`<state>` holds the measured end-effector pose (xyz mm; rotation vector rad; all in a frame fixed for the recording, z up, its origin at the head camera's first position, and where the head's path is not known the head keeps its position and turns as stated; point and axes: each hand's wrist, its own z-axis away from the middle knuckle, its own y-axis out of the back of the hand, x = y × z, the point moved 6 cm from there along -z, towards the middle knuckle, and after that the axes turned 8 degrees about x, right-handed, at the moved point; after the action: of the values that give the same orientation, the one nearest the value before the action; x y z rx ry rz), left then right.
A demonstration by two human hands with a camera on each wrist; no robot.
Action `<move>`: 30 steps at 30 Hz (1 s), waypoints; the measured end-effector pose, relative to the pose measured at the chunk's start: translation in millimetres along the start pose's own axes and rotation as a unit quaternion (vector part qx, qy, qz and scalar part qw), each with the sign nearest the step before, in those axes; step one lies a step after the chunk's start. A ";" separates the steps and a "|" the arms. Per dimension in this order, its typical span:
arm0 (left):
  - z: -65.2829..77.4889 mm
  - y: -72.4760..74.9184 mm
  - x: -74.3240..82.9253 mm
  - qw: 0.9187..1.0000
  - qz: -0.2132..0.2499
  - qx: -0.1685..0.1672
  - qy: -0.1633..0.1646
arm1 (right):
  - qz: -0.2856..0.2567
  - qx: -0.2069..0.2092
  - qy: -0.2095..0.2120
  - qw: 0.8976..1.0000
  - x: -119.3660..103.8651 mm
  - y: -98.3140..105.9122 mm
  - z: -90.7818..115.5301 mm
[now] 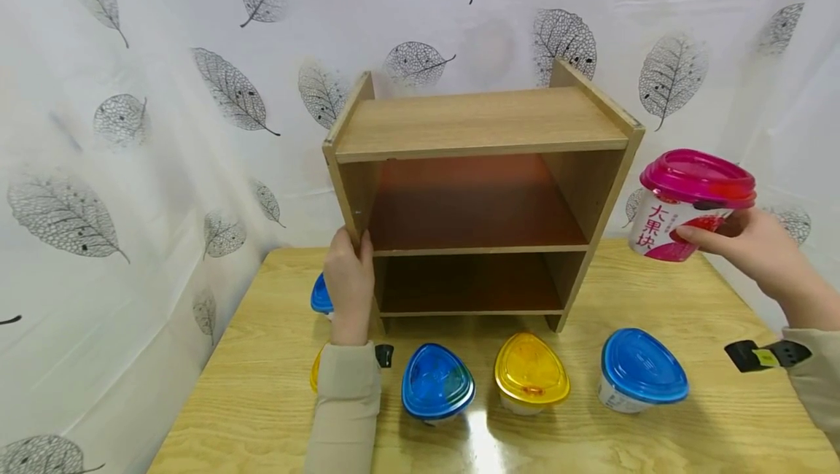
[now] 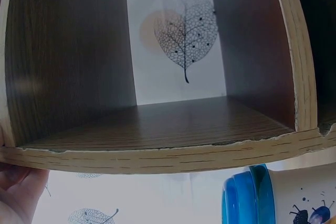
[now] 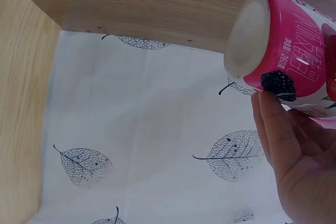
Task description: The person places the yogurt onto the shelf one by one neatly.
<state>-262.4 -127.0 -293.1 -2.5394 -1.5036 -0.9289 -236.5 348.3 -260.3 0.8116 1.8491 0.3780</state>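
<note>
A small wooden shelf (image 1: 479, 120) with two compartments stands on the table. My left hand (image 1: 350, 277) grips the front edge of its left side panel. Off to the right of the shelf, my right hand (image 1: 764, 248) holds up a yogurt cup (image 1: 695, 204) with a pink lid and fruit pictures, clear of the table. The cup is tilted, and its pale base (image 3: 249, 35) shows in the right wrist view. Part of the left hand (image 2: 21, 198) appears at the lower left of the left wrist view, under the panel edge.
Before the shelf stand a blue-lidded cup (image 1: 437, 381), a yellow-lidded cup (image 1: 530, 370) and another blue-lidded cup (image 1: 643, 368). Partly behind the left arm are a blue lid (image 1: 321, 295) and a yellow lid (image 1: 315, 372). A leaf-patterned curtain (image 1: 164, 189) backs the table (image 1: 230, 401).
</note>
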 end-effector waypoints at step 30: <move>0.0 0.9 2.7 1.000 0.003 0.004 0.007 | -0.022 0.042 -0.006 0.999 -46.2 32.8 4.6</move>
<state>-260.8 -125.3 -291.4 -2.5258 -1.4909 -0.9360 -209.6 340.0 -210.9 0.8265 1.8789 0.2688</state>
